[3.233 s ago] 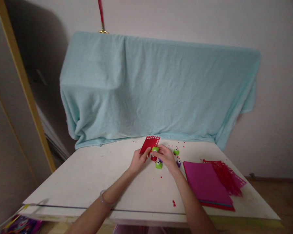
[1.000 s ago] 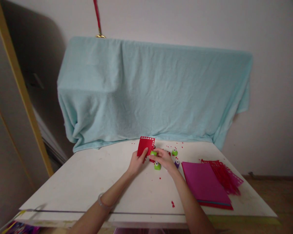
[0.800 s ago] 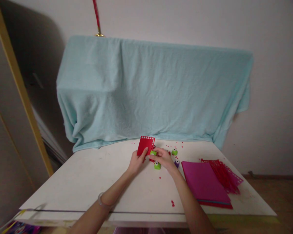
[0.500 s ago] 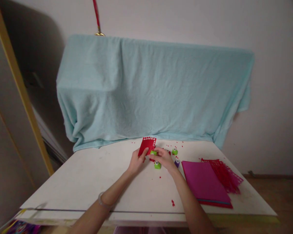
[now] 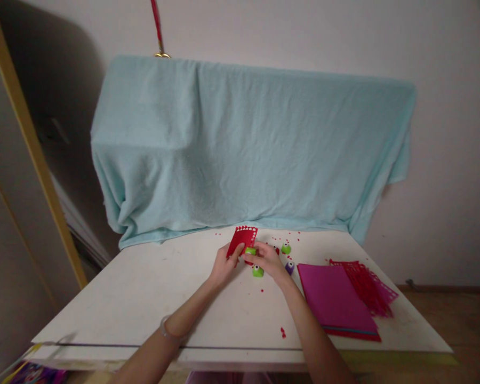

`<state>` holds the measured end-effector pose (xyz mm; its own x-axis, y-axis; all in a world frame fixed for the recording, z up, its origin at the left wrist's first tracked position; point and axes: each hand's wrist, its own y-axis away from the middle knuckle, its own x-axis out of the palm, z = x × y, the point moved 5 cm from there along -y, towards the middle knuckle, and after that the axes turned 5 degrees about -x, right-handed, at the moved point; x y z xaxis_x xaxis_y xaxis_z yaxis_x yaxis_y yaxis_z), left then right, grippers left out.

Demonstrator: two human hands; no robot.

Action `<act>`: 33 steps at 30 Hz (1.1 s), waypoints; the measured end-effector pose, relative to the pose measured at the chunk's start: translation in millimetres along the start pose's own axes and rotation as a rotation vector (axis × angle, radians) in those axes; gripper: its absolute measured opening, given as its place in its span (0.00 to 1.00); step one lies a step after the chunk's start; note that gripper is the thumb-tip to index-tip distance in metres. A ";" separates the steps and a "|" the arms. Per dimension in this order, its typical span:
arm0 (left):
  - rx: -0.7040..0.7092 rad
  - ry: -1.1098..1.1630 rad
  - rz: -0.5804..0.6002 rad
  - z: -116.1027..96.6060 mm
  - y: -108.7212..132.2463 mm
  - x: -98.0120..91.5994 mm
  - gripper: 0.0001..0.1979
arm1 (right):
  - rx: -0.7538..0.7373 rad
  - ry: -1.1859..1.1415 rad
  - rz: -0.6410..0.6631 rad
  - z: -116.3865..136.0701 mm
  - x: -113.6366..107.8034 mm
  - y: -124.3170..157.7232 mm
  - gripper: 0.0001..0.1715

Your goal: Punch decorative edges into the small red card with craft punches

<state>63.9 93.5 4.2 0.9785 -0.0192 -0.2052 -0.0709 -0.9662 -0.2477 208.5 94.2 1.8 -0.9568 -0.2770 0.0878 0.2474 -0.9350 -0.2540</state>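
My left hand (image 5: 223, 266) pinches a small red paper card (image 5: 242, 240) with a punched lacy edge, held tilted above the white table (image 5: 144, 298). My right hand (image 5: 269, 259) is closed on a little green craft punch (image 5: 250, 250) pressed against the card's lower edge. Another green punch (image 5: 258, 271) sits on the table just below my right hand. A third green punch (image 5: 286, 248) and a purple punch (image 5: 290, 267) lie to the right.
A stack of magenta paper sheets (image 5: 334, 301) lies at the right, with red punched sheets (image 5: 370, 290) beside it. Tiny red paper scraps (image 5: 283, 333) dot the table. A light blue cloth (image 5: 248, 144) drapes something at the back. A yellow-edged panel (image 5: 28, 144) stands left.
The red card has tilted and shifted slightly to the right in my left hand. My right hand with the green punch stays at the card's edge.
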 end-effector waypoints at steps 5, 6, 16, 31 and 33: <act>-0.020 0.010 -0.004 -1.8 0.3 -0.4 0.25 | 0.013 0.022 -0.012 2.4 0.6 0.7 0.23; -0.023 0.014 -0.003 -1.8 0.2 -0.4 0.25 | 0.010 0.022 -0.010 2.7 0.7 0.7 0.23; -0.016 0.010 0.023 0.1 0.5 2.8 0.24 | 0.024 0.002 -0.039 3.6 -1.1 0.5 0.23; -0.072 0.031 0.046 10.4 1.3 6.4 0.25 | 0.029 -0.003 -0.102 11.0 -2.7 2.8 0.22; -0.053 0.052 0.063 8.1 0.3 6.1 0.23 | 0.016 -0.010 -0.087 10.7 -3.0 2.7 0.23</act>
<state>68.3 95.2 -4.8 0.9813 -0.0920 -0.1691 -0.1233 -0.9750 -0.1850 213.6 90.2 11.2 -0.9734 -0.1963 0.1184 0.1655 -0.9592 -0.2293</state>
